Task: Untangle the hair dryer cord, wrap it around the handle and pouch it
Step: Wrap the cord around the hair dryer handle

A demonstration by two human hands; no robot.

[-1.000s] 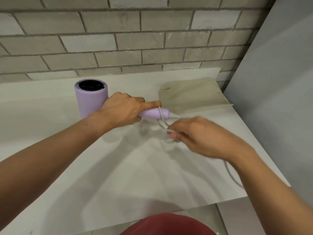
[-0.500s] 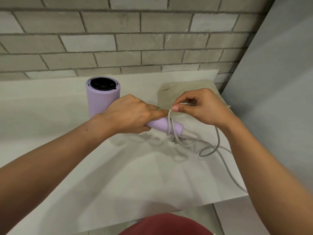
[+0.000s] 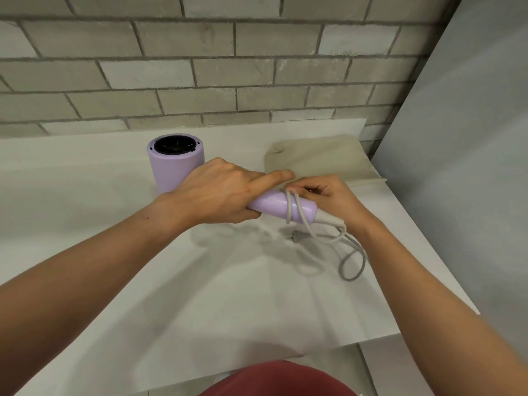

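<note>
Standing with its dark grille end up, the lilac hair dryer (image 3: 175, 167) is near the back of the white counter (image 3: 228, 295), and its handle (image 3: 274, 205) sticks out to the right. I count two turns of the grey cord (image 3: 353, 264) round the handle's far end. The rest of it drops off the tip and makes a loose loop on the counter, with the plug (image 3: 294, 238) lying just under the handle. The left hand (image 3: 217, 192) has its fingers and thumb curled round the handle, the index finger stretched out straight along the top. The right hand (image 3: 328, 198) is right beside the wrapped end, fingers bunched and pinching the cord at the handle's far side. Behind both hands the beige pouch (image 3: 320, 158) lies flat against the back edge. A grey brick wall (image 3: 228, 72) rises beyond the counter, and I see a plain grey panel (image 3: 471, 167) to its right.
</note>
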